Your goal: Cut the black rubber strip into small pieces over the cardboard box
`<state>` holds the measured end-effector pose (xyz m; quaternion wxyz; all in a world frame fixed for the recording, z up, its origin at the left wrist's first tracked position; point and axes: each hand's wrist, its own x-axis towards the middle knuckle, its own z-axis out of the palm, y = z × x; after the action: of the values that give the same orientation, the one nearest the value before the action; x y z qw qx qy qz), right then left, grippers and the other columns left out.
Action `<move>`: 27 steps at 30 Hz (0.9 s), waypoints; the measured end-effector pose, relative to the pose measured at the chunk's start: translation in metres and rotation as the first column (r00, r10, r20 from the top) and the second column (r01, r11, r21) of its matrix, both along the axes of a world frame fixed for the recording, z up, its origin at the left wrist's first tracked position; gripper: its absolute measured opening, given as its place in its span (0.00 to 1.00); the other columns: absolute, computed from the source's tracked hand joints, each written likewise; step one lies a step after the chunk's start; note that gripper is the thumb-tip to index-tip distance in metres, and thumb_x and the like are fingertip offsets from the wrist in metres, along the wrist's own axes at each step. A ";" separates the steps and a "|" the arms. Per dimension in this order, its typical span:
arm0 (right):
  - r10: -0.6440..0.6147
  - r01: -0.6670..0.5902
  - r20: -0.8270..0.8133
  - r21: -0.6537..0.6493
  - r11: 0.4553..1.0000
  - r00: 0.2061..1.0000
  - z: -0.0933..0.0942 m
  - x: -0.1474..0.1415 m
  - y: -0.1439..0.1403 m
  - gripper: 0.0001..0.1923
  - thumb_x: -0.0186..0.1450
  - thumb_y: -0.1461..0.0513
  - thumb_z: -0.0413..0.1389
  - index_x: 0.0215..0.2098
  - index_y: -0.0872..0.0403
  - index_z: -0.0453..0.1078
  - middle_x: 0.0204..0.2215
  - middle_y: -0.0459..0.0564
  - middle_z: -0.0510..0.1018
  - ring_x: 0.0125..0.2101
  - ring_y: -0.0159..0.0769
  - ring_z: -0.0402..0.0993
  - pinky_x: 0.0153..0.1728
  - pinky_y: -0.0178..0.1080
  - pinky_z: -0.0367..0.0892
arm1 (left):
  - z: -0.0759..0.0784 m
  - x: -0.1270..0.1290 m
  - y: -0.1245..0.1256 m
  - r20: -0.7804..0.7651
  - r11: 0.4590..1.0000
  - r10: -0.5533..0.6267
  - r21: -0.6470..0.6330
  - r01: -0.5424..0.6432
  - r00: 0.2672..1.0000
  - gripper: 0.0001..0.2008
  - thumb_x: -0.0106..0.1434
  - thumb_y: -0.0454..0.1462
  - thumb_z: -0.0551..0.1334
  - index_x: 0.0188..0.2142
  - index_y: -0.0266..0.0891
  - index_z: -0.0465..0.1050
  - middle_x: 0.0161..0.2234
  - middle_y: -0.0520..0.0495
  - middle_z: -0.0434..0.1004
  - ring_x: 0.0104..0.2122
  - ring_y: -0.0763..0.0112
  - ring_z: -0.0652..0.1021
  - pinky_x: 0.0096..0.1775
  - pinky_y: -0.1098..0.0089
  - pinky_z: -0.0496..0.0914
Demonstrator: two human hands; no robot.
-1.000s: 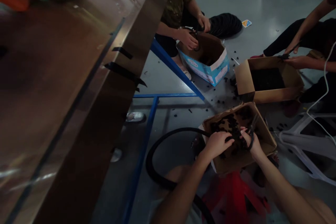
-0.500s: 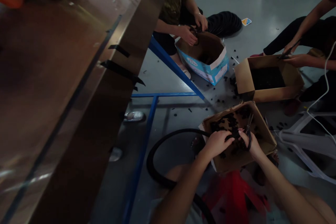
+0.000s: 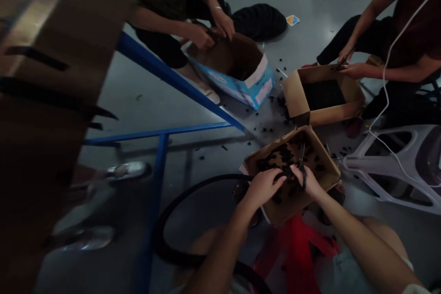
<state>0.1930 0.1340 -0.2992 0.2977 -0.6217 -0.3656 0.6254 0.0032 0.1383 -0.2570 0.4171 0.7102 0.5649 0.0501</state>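
Over an open cardboard box [image 3: 326, 175] both my hands work close together. My left hand [image 3: 264, 188] is closed around the end of a long black rubber strip [image 3: 165, 213], which loops out to the left and back under my forearm. In my right hand [image 3: 308, 183] is a pair of scissors [image 3: 303, 170], its fingers through the handles and its blades pointing away from me. Many short black pieces [image 3: 283, 152] lie scattered in the box beneath. My fingers partly hide the strip's end.
Two co-workers sit opposite, one at a blue-and-white box [image 3: 257, 89], one at a cardboard box [image 3: 330, 117]. A black coil [image 3: 260, 20] lies behind. A blue frame [image 3: 158, 193] and table [image 3: 69, 101] stand left, a grey plastic stool [image 3: 365, 161] right. Black scraps litter the floor.
The view has swung right, so everything sits further left in the picture. Both hands stay over the box, still holding the strip and the scissors.
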 end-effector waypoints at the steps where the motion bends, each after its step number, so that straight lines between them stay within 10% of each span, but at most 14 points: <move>1: 0.009 -0.009 0.000 0.001 1.000 1.000 0.001 0.000 0.001 0.27 0.60 0.38 0.58 0.33 0.54 0.70 0.25 0.47 0.75 0.27 0.39 0.72 0.34 0.40 0.68 | -0.001 0.000 0.000 0.002 1.000 -0.007 -0.004 0.007 1.000 0.17 0.73 0.46 0.55 0.50 0.42 0.79 0.50 0.42 0.83 0.50 0.57 0.81 0.51 0.63 0.72; 14: 0.033 -0.033 -0.011 -0.015 0.999 0.999 -0.012 -0.005 -0.003 0.26 0.63 0.39 0.58 0.33 0.53 0.69 0.24 0.44 0.72 0.26 0.35 0.69 0.30 0.36 0.65 | -0.012 -0.006 0.002 0.003 0.999 -0.016 -0.045 0.016 1.000 0.22 0.70 0.50 0.51 0.49 0.42 0.76 0.50 0.41 0.83 0.50 0.54 0.81 0.52 0.59 0.72; 20: 0.069 -0.069 -0.012 -0.058 0.996 0.998 -0.015 -0.004 -0.003 0.27 0.64 0.38 0.58 0.31 0.53 0.71 0.23 0.44 0.73 0.25 0.35 0.70 0.28 0.34 0.64 | -0.023 0.003 0.005 -0.078 0.942 0.316 -0.087 -0.323 0.945 0.23 0.65 0.56 0.52 0.44 0.42 0.72 0.42 0.39 0.84 0.46 0.50 0.83 0.46 0.59 0.76; 27: 0.086 -0.094 -0.067 -0.124 0.988 0.994 0.007 0.001 0.003 0.27 0.59 0.38 0.64 0.29 0.54 0.74 0.20 0.45 0.75 0.24 0.36 0.73 0.24 0.34 0.65 | -0.020 0.011 0.005 -0.161 0.944 0.322 -0.015 -0.329 0.933 0.18 0.66 0.49 0.51 0.46 0.40 0.68 0.42 0.35 0.82 0.46 0.47 0.82 0.44 0.56 0.75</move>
<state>0.1937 0.1369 -0.2918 0.2400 -0.6029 -0.3434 0.6790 0.0140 0.1435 -0.2766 0.3722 0.5997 0.7066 0.0507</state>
